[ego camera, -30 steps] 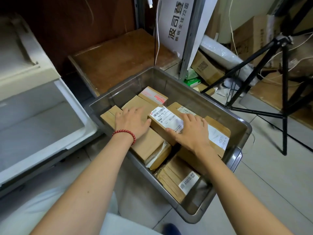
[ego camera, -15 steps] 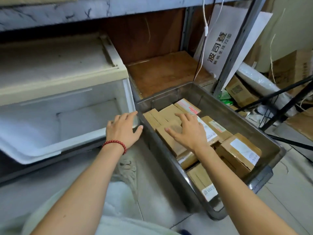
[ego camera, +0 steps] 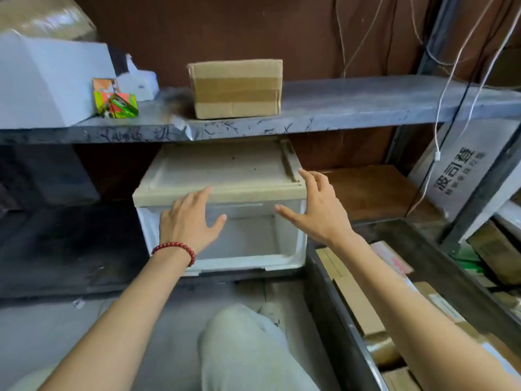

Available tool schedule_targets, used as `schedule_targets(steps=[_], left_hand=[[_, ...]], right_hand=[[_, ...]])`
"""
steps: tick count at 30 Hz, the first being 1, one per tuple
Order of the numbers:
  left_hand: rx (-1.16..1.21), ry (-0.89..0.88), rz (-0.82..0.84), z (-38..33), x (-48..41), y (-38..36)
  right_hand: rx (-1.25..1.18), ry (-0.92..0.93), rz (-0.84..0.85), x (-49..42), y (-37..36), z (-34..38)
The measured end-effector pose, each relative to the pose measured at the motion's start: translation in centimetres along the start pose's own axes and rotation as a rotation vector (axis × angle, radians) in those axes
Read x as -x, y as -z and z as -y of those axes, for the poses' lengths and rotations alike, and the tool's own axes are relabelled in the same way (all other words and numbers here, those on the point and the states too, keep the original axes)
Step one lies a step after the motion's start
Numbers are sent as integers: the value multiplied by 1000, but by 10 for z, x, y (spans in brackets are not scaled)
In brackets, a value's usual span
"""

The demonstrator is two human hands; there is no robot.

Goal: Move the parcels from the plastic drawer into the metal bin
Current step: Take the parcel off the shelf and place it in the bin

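The white plastic drawer [ego camera: 242,262] stands pulled out under the lower shelf, and I see no parcel inside it. My left hand [ego camera: 187,221], with a red bead bracelet at the wrist, hovers open over the drawer's left front. My right hand [ego camera: 315,210] is open near the drawer's right side. Both hold nothing. The metal bin [ego camera: 329,300] sits on the floor at the lower right, with several brown cardboard parcels [ego camera: 355,300] in it, partly hidden by my right forearm.
A grey shelf [ego camera: 338,108] above the drawer carries a taped cardboard box [ego camera: 236,88], a white box [ego camera: 42,80] and a colourful small carton [ego camera: 115,104]. White cables hang at the right beside a metal upright [ego camera: 479,193]. My knee [ego camera: 242,348] is below.
Both hands left the parcels in the bin and swung left to the drawer's opening. The view turned from the bin up toward the shelf and drawer.
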State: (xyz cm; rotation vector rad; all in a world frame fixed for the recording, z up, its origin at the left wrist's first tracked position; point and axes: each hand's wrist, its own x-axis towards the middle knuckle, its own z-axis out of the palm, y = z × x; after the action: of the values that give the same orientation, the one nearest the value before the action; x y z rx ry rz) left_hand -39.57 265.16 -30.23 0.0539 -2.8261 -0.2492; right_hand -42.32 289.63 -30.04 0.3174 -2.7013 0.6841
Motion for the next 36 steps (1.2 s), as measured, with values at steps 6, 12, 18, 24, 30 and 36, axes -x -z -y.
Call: schedule_targets(steps=[6,12,18,24,30,36], left_hand=[[-84,80,-279,14,-72,88],[-87,67,-226,1,-139,121],[-102,137,-157,-7,-194,136],[-72,203,-124,-2,-232,146],[148,294,23,-10,-246,138],[443,222,13,-6,-241,123]], right_hand=[[-32,170,-135,-89,55,64],[77,73,-127,-159,84,84],[102,-77,-15,-211,95,83],[110,-116,0,-246,96,83],[-339,-366,46,-265,83,81],[-534,-413,64,-254,78,83]])
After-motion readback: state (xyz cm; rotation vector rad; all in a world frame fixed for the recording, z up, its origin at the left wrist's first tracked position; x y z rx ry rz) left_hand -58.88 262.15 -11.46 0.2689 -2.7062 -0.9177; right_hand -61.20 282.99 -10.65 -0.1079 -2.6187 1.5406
